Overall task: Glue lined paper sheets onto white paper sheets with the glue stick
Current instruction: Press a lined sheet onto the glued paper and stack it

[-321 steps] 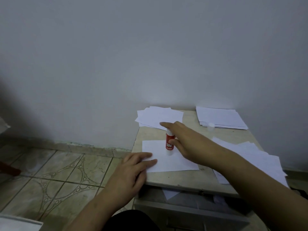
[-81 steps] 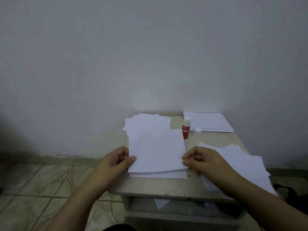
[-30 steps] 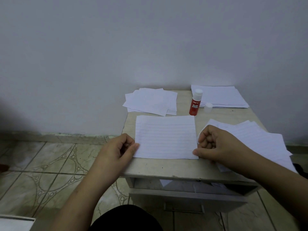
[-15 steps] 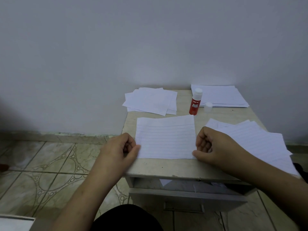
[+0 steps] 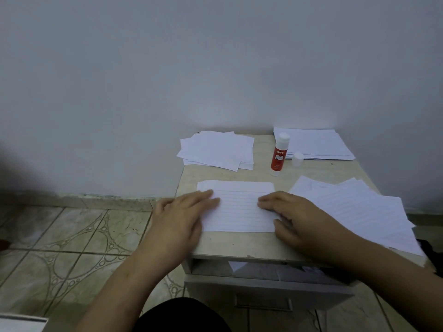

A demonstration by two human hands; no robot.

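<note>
A lined paper sheet lies flat on the small table, covering the white sheet beneath it. My left hand rests flat on its left edge, fingers spread. My right hand lies flat on its right side, fingers pointing left. Neither hand grips anything. The red glue stick stands upright behind the sheet, uncapped, with its white cap beside it on the right.
A loose pile of white sheets lies at the back left, a neat stack of paper at the back right, and a spread pile of lined sheets on the right. A drawer stands partly open below. Tiled floor lies to the left.
Both hands have let go of the sheet's edges, opened out and moved inward, now lying flat on the lined sheet. The glue stick has not moved.
</note>
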